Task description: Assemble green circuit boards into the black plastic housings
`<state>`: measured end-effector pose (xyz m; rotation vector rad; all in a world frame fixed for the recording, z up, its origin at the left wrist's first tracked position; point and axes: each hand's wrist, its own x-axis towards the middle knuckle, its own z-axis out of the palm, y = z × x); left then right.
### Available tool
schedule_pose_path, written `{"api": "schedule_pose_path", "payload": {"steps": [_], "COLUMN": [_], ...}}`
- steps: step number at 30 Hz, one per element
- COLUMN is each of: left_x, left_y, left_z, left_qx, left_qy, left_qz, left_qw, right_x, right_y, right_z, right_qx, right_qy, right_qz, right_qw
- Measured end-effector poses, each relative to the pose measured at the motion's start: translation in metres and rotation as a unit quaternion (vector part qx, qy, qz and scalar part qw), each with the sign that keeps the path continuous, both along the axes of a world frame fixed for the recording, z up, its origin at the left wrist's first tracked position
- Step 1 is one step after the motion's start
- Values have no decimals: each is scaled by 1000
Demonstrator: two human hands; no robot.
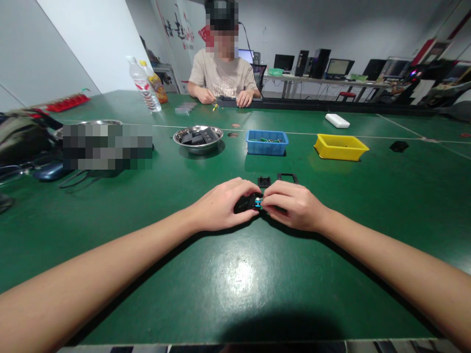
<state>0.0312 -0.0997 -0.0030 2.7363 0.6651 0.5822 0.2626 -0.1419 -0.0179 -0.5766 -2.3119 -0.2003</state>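
My left hand point(221, 205) and my right hand point(290, 205) meet on the green table point(235, 284), both closed on a small black part with a blue piece point(253, 202) held between them. The part is mostly hidden by my fingers. Just beyond my hands lie a small black square piece point(264, 182) and a thin black frame point(287, 177), both untouched.
Farther back stand a metal bowl with black parts point(198, 138), a blue bin point(267, 142), a yellow bin point(340, 147) and a white box point(337, 120). Two bottles point(147, 90) stand at left. Another person point(222, 73) works across the table. A bag and cables point(25, 147) lie at left.
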Motion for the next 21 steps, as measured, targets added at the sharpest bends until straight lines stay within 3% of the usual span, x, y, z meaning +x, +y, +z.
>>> {"api": "schedule_pose_path", "payload": {"steps": [10, 21], "left_x": [0, -1], "left_y": [1, 3], "left_z": [-1, -1], "left_qx": [6, 14], "left_qy": [-5, -12], "left_qz": [-8, -7], "left_qw": [1000, 1000], "right_x": [1, 3], "right_y": [1, -1], "right_z": [-1, 1], "right_qx": [1, -51], "right_qy": [-5, -50], "right_qz": [2, -16], "right_qw": [1000, 997]}}
